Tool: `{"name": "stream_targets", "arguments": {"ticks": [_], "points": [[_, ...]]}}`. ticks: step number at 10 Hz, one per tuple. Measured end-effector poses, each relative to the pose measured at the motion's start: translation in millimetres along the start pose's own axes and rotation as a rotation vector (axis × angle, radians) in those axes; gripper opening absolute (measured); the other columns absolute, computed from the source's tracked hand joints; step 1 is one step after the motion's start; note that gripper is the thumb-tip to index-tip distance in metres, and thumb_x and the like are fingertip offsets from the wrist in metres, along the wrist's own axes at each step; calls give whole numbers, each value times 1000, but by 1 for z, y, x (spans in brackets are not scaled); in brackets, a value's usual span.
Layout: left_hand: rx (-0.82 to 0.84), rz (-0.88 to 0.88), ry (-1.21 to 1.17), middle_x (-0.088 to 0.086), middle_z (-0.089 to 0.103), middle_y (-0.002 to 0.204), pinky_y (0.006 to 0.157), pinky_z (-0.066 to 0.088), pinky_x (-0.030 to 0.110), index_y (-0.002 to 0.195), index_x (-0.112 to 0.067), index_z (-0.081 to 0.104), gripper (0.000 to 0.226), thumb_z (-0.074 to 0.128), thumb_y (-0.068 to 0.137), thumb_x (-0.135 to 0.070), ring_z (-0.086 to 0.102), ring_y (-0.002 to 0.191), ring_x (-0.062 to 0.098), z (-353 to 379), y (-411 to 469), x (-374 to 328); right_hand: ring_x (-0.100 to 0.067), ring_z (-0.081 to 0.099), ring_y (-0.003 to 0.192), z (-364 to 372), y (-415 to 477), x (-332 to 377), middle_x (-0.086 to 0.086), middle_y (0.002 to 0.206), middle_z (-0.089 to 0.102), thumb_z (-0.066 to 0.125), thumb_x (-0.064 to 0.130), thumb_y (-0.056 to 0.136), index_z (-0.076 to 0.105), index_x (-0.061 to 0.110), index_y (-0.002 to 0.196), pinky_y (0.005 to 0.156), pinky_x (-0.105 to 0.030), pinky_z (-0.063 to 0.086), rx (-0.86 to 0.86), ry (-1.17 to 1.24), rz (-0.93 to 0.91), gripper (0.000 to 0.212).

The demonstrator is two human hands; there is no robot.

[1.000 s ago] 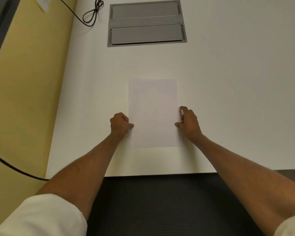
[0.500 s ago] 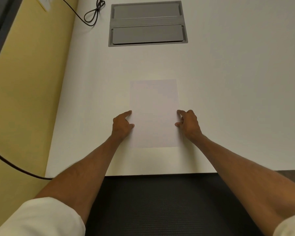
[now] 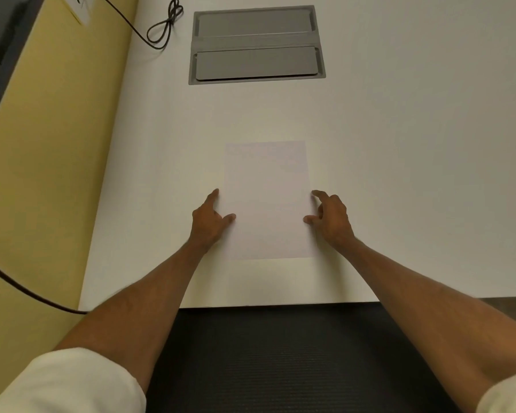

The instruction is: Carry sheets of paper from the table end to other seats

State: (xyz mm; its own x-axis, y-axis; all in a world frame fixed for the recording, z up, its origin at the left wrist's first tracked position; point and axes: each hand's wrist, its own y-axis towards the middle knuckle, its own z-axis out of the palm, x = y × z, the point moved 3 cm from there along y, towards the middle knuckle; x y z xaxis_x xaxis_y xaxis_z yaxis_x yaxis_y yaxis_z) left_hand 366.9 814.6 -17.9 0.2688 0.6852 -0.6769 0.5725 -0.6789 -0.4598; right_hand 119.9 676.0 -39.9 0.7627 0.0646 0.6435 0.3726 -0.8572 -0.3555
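change: left hand (image 3: 210, 217) index now extended along paper (image 3: 267, 201) edge
grip: both hands open, right hand (image 3: 329, 217) included, fingertips touching sheet edges
task: squaring sheet, likely placed

Head view, sole camera: worn on the person's head, wide-angle, facing forward and steeply down over the near edge of the white surface (image 3: 399, 174). Close range; both forearms enter from the bottom corners. Yellow wall (image 3: 42, 174) bounds the left, dark floor (image 3: 280, 353) the bottom. No second view.
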Motion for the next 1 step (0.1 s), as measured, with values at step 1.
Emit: {"name": "stream_targets", "arguments": {"ticks": [1], "points": [[-65, -5, 140, 21, 59, 115, 103, 42, 46, 149, -13, 26, 78, 66, 86, -34, 53, 114, 33, -3, -3, 2, -25, 50, 100, -5, -4, -2, -6, 108, 44, 69, 24, 84, 41, 17, 139, 88, -34, 40, -29, -23, 16, 62]]}}
